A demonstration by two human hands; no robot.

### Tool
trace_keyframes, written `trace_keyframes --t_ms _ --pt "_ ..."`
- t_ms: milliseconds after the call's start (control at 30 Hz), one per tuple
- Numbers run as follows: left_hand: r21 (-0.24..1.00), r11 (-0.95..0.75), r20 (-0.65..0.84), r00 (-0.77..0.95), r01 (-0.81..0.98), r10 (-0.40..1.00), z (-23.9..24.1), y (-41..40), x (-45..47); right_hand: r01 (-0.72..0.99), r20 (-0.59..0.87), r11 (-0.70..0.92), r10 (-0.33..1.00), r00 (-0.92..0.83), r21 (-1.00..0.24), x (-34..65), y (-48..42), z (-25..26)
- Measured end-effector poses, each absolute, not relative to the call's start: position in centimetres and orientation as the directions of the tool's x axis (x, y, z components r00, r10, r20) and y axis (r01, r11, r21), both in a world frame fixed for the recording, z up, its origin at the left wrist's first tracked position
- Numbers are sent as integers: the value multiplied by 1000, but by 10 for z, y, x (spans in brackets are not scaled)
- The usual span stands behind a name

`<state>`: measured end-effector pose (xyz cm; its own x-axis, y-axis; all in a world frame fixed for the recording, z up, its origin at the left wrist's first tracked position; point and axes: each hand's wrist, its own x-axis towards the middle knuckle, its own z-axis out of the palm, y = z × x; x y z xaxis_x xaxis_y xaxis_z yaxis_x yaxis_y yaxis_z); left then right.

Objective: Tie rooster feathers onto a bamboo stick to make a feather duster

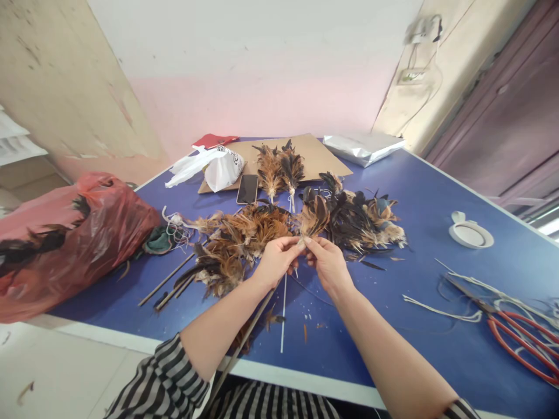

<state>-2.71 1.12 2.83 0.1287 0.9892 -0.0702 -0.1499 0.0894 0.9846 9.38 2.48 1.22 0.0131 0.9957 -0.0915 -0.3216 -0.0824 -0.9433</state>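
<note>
My left hand and my right hand meet at the middle of the table, fingers pinched together at the base of a brown feather bunch. The feathers fan out away from me above the fingertips. A thin wooden stick runs from near my lap up under my left hand; its far end is hidden. Left of my hands lies a heap of brown feathers, with dark feathers to the right. The fingers cover the point they grip, so any thread there cannot be made out.
Two tied feather bunches lie on cardboard, beside a phone and a white plastic bag. Red-handled scissors, white strings and a tape roll are at right. A red bag bulges at left.
</note>
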Motion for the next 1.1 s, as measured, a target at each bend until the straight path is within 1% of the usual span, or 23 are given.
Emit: trace_keyframes --t_ms 133,333,533,633,767,833,867,933,1033,1100 --pt "992 53 -38 134 -113 990 28 11 -28 -336 -108 -101 994 1 -936 92 24 11" --pt "995 45 -31 150 -90 988 30 10 -29 -368 -146 -144 989 -22 -918 90 22 12" --pt "995 33 -17 156 -99 988 30 9 -29 -375 -166 -216 973 -159 -901 97 24 14" --pt "989 66 -46 147 -133 988 33 10 -32 -355 -125 -193 971 -206 -915 102 24 15" --pt "970 90 -63 126 -224 990 39 12 -39 -305 -87 -122 988 -126 -944 108 25 20" --pt "952 102 -69 123 -288 990 43 14 -44 -282 -69 -103 989 -128 -954 112 24 25" --pt "942 111 -74 127 -318 989 45 15 -46 -258 -62 -104 984 -165 -960 114 22 28" --pt "920 132 -84 143 -369 986 51 17 -52 -155 -67 -121 946 -318 -981 116 17 34" --pt "890 151 -85 169 -430 982 63 20 -60 84 -119 -86 792 -599 -993 111 5 39" --pt "873 161 -91 171 -461 981 71 22 -65 213 -147 5 704 -695 -977 102 -3 37"
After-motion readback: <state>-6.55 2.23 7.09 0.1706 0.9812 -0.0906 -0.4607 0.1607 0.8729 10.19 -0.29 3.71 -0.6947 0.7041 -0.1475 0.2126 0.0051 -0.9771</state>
